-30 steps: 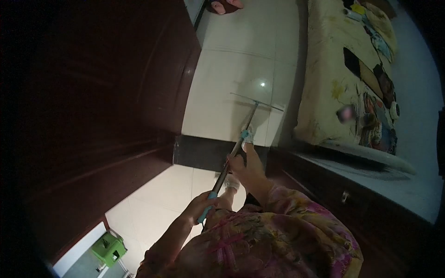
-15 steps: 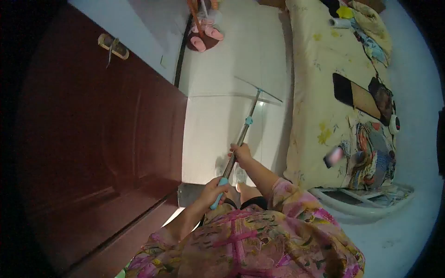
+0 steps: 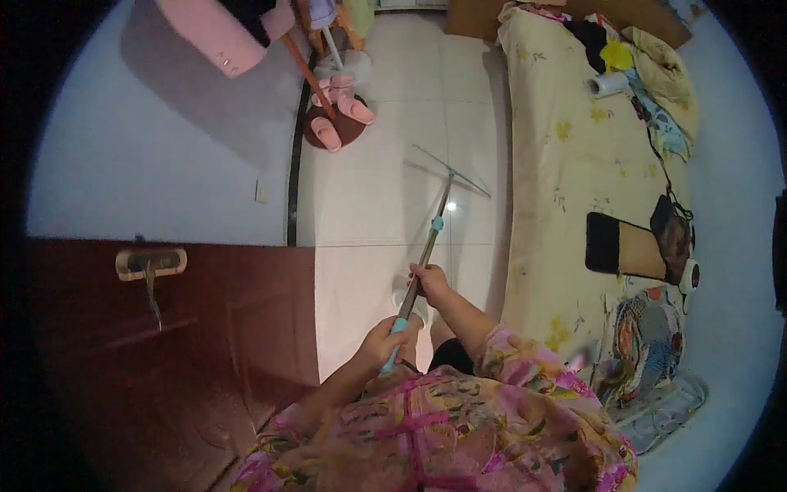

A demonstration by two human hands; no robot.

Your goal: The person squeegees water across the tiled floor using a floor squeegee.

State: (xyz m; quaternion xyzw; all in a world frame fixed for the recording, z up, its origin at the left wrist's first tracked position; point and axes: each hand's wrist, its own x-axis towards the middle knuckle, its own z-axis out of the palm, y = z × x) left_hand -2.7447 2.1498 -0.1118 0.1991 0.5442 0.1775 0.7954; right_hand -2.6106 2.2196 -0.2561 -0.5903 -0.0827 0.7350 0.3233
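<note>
A long-handled floor squeegee [image 3: 432, 238] slants away from my body, its metal pole fitted with teal joints and a teal grip. The thin, wide blade [image 3: 471, 182] at its far end lies on or close to the pale tiles. My left hand [image 3: 381, 341] is closed around the teal grip near my waist. Farther up, my right hand [image 3: 431, 282] wraps around the bare metal pole. My feet are partly hidden beneath the pole and my arms.
To the right stands a bed [image 3: 541, 164] with a floral sheet, a folded dark-and-tan item [image 3: 627, 246] and clothes. On the left is a brown door [image 3: 197, 328] with a handle. Pink slippers [image 3: 326, 134] sit on a round base ahead along the tiled floor [image 3: 369, 197].
The view has moved forward, so the door, slippers and bed sit lower in it. The squeegee has advanced along the floor with me, both hands still around it.
</note>
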